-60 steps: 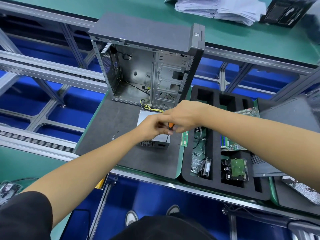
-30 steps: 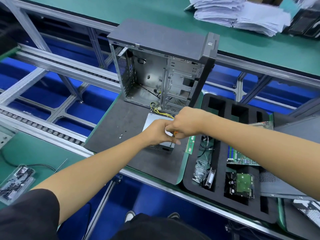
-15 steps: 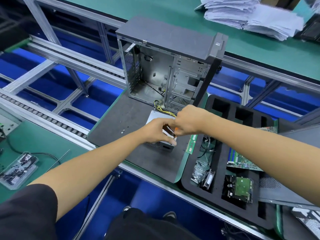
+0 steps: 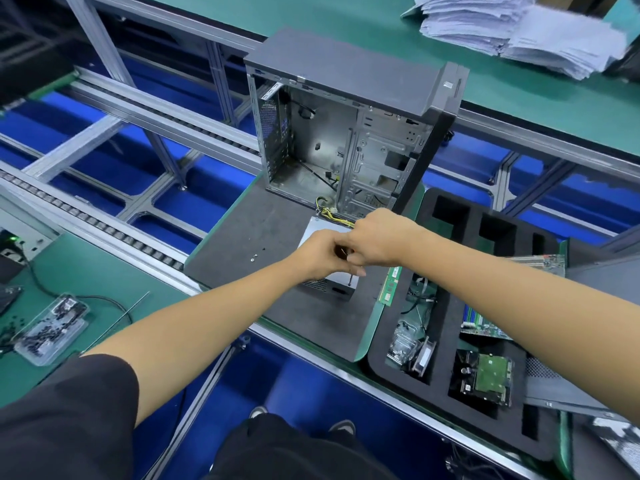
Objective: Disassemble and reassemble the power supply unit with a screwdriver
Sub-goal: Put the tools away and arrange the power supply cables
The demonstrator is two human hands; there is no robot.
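Note:
The silver power supply unit [image 4: 317, 227] lies on a dark foam mat [image 4: 263, 237], mostly hidden under both hands; its yellow and black cables [image 4: 329, 214] run toward the case. My right hand [image 4: 377, 239] grips the screwdriver, its handle hidden in the fist; the thin metal shaft [image 4: 350, 279] points down at the unit's near top edge. My left hand [image 4: 322, 256] rests on top of the unit, fingers curled beside the shaft. Two small screws [image 4: 254, 258] lie loose on the mat to the left.
An open, gutted computer case [image 4: 346, 133] stands upright behind the unit. A black foam tray [image 4: 446, 317] on the right holds a RAM stick [image 4: 389, 284], a hard drive [image 4: 488, 379], a board and a fan. Paper stacks [image 4: 519, 29] lie far back. A clear screw box [image 4: 52, 330] sits lower left.
The camera view has drifted left and slightly closer. Both hands stay over the power supply; the orange handle seen earlier is now hidden inside my right fist.

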